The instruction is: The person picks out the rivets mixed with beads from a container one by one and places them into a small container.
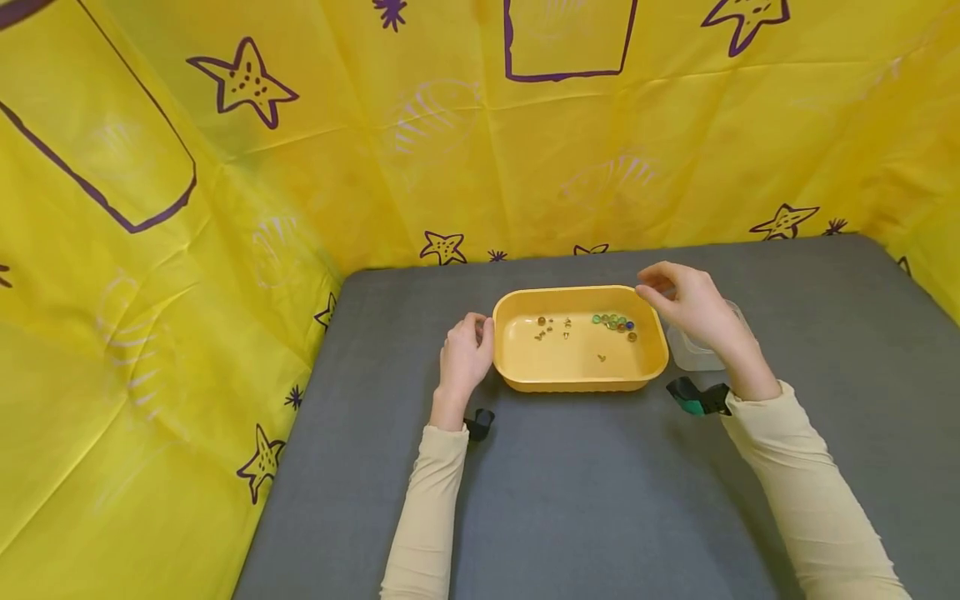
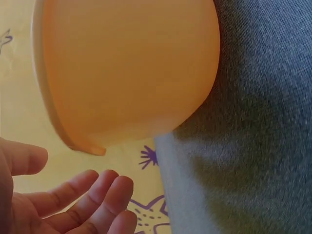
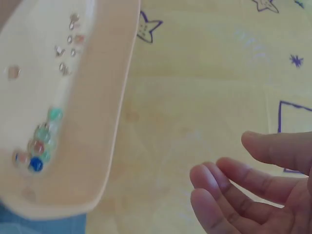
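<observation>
A yellow plastic basin stands on the grey table. Glass marbles, green, blue and amber, cluster toward its right side. Small gold-coloured metal pieces lie scattered on its floor; their exact kind is too small to tell. My left hand is beside the basin's left end, and in the left wrist view its loosely bent fingers stay apart from the rim. Near the back right corner, my right hand hovers with relaxed fingers and nothing between thumb and fingertips in the right wrist view.
A clear plastic container stands just right of the basin, partly hidden under my right forearm. Yellow patterned cloth hangs behind the table and along its sides. Dark wrist devices sit at both cuffs.
</observation>
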Tool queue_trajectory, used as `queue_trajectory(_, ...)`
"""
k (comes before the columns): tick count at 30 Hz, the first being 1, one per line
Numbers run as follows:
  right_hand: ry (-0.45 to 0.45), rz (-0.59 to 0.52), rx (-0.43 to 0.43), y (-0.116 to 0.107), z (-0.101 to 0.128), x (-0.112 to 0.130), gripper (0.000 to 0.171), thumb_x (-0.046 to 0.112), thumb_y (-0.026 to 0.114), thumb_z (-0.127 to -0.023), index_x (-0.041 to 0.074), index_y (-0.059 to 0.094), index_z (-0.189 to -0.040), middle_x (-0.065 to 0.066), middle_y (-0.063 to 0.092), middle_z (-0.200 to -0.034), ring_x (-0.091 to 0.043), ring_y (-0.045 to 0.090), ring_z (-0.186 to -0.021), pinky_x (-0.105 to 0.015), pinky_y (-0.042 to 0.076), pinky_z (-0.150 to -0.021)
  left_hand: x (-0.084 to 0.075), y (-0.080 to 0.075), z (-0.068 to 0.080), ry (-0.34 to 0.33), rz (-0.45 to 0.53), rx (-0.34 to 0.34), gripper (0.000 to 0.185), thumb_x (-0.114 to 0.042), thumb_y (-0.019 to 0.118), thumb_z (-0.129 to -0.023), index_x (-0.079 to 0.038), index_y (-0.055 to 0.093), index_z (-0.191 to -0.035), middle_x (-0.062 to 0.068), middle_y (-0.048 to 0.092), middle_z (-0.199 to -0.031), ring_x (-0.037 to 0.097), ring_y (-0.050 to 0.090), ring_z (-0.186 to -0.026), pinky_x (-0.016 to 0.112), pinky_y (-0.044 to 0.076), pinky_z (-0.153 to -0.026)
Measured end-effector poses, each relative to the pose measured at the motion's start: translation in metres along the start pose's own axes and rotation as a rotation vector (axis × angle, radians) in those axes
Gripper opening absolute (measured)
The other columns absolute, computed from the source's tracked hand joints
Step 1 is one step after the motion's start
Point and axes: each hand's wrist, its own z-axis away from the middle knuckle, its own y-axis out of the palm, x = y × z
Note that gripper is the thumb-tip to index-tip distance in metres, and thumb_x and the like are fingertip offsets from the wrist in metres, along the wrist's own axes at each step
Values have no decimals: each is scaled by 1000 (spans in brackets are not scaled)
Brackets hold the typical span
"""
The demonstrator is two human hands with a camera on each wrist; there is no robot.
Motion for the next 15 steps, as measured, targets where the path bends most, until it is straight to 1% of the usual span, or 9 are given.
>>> queue_trajectory(4, 26, -8, 98, 3, -11, 4, 30, 16, 53, -94, -8, 57, -112, -24, 60, -103, -34, 57, -92, -48, 44, -80, 2, 4, -1, -27, 8, 7, 30, -27, 47, -95, -2, 62, -101, 7, 61, -78, 23, 58, -67, 39, 47, -62)
queue_trajectory(10, 97, 2, 219, 9, -26, 2, 31, 19, 55, -94, -6, 59, -111, -22, 60, -104, -33, 56, -93, -46, 44, -80, 3, 6, -2, -82, 49, 34, 31, -31, 46, -96, -5, 61, -102, 4, 61, -72, 20, 56, -60, 37, 45, -58)
queue_trajectory(13, 120, 1, 278, 12, -31, 0, 32, 20, 55, -94, -7, 58, -111, -22, 60, -102, -30, 57, -88, -43, 46, -76, 5, 8, -1, -108, 57, 49, 34, -35, 45, -96, -6, 60, -103, 4, 62, -72, 19, 56, -59, 37, 45, -57)
queue_trajectory(15, 133, -6, 311, 14, -34, 0, 32, 20, 55, -94, -7, 58, -110, -20, 61, -98, -27, 58, -83, -41, 47, -72, 5, 9, -1, -122, 52, 57, 36, -38, 44, -96, -6, 59, -103, 4, 61, -72, 19, 56, -59, 37, 44, -57)
